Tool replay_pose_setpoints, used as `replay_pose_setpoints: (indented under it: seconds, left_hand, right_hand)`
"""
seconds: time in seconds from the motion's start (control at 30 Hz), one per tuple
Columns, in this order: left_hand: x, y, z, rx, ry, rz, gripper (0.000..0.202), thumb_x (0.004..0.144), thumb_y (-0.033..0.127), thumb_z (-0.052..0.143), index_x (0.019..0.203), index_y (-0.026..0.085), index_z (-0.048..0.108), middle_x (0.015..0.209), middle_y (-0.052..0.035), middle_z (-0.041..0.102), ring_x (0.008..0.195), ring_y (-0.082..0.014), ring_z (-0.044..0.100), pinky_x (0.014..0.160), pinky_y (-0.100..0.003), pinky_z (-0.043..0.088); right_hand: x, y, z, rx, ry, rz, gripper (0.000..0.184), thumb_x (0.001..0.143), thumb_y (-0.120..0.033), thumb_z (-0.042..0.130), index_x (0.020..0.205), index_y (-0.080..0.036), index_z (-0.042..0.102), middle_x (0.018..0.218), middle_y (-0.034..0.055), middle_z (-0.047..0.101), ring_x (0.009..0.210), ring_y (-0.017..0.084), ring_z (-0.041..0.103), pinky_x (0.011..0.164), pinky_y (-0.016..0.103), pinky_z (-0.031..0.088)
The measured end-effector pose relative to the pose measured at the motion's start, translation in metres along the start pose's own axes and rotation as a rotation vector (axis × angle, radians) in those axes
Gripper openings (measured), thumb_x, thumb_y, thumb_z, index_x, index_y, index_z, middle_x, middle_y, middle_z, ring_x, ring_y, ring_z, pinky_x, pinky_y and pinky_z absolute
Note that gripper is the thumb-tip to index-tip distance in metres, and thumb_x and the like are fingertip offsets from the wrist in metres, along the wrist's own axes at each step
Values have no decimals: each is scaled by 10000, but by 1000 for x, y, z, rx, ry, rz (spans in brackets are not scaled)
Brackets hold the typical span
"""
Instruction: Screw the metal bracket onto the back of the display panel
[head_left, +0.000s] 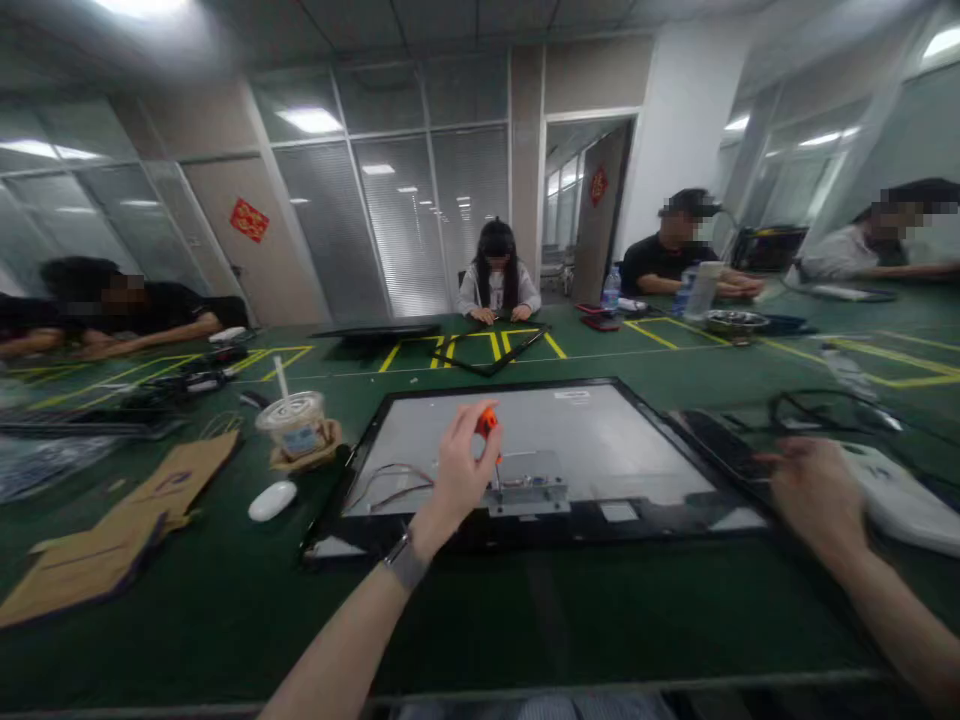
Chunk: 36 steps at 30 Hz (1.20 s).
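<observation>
My left hand [463,462] is closed around the orange handle of a screwdriver [487,421]. The shaft points down at a metal bracket [536,495] on the back of a flat display panel [600,440] with a black frame. Whether the tip sits in a screw is too small to tell. Thin wires [390,475] run across the panel, left of the bracket. My right hand [817,495] is at the panel's right, smeared by motion, its fingertips by a dark flat object [716,440]. What it holds, if anything, cannot be made out.
Left of the panel are a white mouse [272,501], a lidded drink cup [296,425] with a straw and a brown paper bag [142,520]. A white device [900,495] and black cables lie right. A thin black frame [491,372] lies beyond. Several people sit around the green table [480,620].
</observation>
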<state>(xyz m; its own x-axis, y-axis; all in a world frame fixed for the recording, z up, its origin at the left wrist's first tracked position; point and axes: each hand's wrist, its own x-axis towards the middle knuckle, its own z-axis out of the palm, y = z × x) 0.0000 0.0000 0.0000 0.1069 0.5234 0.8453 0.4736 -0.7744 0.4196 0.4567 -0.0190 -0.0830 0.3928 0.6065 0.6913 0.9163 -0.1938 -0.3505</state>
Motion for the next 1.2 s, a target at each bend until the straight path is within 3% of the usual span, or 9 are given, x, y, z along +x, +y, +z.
replay_pose_setpoints:
  seconds: [0.2,0.47,0.97,1.2]
  left_hand:
    - [-1,-1,1,23,13,-32,245,921,170,538,1159,191,592,904,-23,600,808,-141,591,792,-255,479]
    - [0,1,0,16,6,-30,243,927,183,532,1163,194,588,899,-19,595,787,-132,588,775,-251,480]
    - [1,5,-3,50,18,7,209,933,190,538,1131,181,602,957,-37,592,812,-133,597,794,-260,486]
    - [0,5,-2,45,15,-1,214,938,199,531,1141,188,599,947,-36,591,806,-136,593,787,-264,488]
  right_hand:
    - [0,-2,-2,-43,-55,60,261,708,-201,434,930,-185,571,884,147,595,918,363,589,752,451,467]
    - [3,-6,-6,-174,-152,9,213,819,-182,337,916,-174,526,911,170,605,923,349,608,744,421,446]
    - [-1,-3,-4,-155,-5,-129,152,828,-220,320,904,-215,451,911,147,589,927,346,581,775,425,442]
    - [-1,-2,-7,-105,28,-79,155,786,-190,368,890,-212,482,895,135,575,911,332,573,765,414,449]
